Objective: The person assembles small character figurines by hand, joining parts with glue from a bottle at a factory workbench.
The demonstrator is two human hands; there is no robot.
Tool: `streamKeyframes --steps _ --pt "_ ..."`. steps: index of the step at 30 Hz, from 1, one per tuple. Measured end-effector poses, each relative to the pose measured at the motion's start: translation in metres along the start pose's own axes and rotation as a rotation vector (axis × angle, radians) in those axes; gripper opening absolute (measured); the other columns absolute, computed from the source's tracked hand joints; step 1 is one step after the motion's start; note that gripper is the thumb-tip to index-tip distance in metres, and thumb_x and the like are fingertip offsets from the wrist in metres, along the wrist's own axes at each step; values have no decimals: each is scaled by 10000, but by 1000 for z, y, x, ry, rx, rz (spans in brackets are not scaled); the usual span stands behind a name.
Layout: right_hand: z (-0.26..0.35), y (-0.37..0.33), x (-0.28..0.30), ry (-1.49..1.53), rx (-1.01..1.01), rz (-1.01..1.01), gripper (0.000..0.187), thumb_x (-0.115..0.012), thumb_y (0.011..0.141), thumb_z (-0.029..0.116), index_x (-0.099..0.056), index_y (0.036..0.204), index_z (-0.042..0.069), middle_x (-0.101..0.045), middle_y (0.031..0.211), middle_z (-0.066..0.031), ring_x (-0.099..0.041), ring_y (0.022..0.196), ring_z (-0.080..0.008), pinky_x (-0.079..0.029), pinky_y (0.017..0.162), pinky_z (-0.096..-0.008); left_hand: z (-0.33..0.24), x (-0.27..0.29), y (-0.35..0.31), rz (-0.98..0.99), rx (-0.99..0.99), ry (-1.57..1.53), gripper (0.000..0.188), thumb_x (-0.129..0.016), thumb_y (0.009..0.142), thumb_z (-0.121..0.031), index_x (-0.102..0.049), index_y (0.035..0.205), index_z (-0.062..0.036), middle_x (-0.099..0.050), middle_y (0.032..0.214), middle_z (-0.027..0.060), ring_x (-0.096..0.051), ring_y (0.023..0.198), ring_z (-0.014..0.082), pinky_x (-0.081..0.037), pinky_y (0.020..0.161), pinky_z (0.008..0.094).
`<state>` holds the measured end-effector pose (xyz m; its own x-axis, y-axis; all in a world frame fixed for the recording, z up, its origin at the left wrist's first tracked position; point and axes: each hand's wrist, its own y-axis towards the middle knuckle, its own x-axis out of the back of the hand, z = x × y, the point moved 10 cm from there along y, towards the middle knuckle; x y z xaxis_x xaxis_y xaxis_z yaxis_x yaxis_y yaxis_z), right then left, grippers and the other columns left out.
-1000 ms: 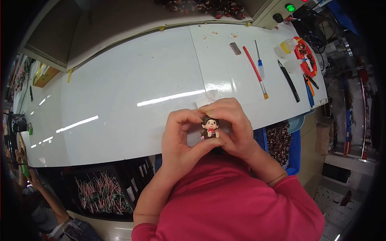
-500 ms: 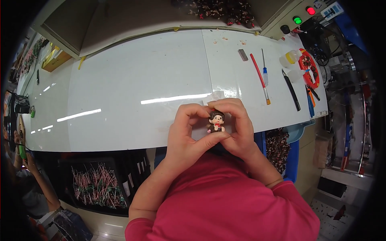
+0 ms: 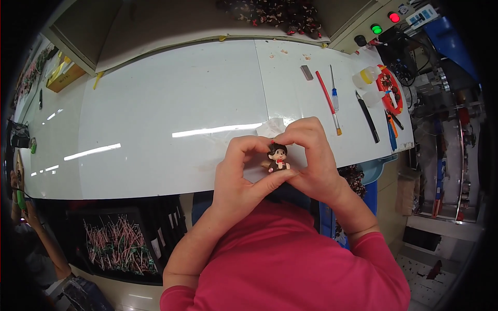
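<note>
A small brown monkey figurine (image 3: 278, 156) with a pale face and a red bow is held upright between my two hands, just over the table's front edge. My left hand (image 3: 244, 166) grips it from the left, thumb under its base and fingertips at its head. My right hand (image 3: 315, 159) curls round the other side, forefinger on top of the head and thumb near the base. Both hands are closed on the figurine. Its back is hidden from view. Behind my fingers lies a crumpled white tissue (image 3: 271, 127) on the table.
On the white table (image 3: 171, 98) at right lie a grey block (image 3: 306, 72), a red brush (image 3: 327, 98), a blue-handled screwdriver (image 3: 334, 98), a black knife-like tool (image 3: 367, 116), bottles (image 3: 366, 76) and a red tray (image 3: 398, 103). A black crate of wires (image 3: 122, 243) stands below left. Another person's arm (image 3: 46, 238) is far left.
The figurine has turned slightly in my fingers and tilts a little. My right hand has lifted its knuckles and shifted slightly. The whole view has moved a little to the right.
</note>
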<state>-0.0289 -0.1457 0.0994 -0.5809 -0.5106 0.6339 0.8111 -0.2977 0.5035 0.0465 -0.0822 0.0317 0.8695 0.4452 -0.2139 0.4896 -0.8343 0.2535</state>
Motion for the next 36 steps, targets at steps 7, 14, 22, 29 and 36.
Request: streamKeyframes --steps 7,14,22,29,36 --pt "6 12 -2 -28 22 62 474 -733 618 -37 -539 1038 67 -530 980 -82 -518 884 -252 -461 746 -335 0 -1 0 36 35 37 483 -771 750 -49 -413 1075 -47 -529 1030 77 -572 931 140 -482 822 283" --pt "7 17 -1 -23 55 116 471 -709 606 -58 -513 1018 59 -538 911 -83 -522 821 -265 -449 708 -347 4 -4 2 27 13 26 485 -775 751 -66 -414 1073 -44 -531 1031 76 -576 916 136 -486 815 284" --pt "18 22 -8 -27 58 143 460 -705 610 -58 -510 1011 55 -533 906 -86 -523 812 -264 -453 704 -347 -2 7 -3 -23 0 34 484 -781 762 -173 -453 1086 -25 -607 984 99 -633 918 175 -512 823 303" --pt "28 23 -15 -59 95 200 479 -764 611 -28 -509 1010 49 -550 891 -80 -541 801 -244 -463 695 -328 -6 13 -8 -14 -22 50 494 -802 738 -197 -470 1067 -38 -608 956 81 -625 873 150 -515 783 290" --pt "23 24 -18 -23 61 209 469 -702 615 -56 -502 1027 50 -534 925 -91 -527 827 -273 -456 718 -357 -3 15 -4 -41 -13 -18 488 -807 733 -197 -466 1046 -39 -596 962 77 -615 878 149 -509 786 289"
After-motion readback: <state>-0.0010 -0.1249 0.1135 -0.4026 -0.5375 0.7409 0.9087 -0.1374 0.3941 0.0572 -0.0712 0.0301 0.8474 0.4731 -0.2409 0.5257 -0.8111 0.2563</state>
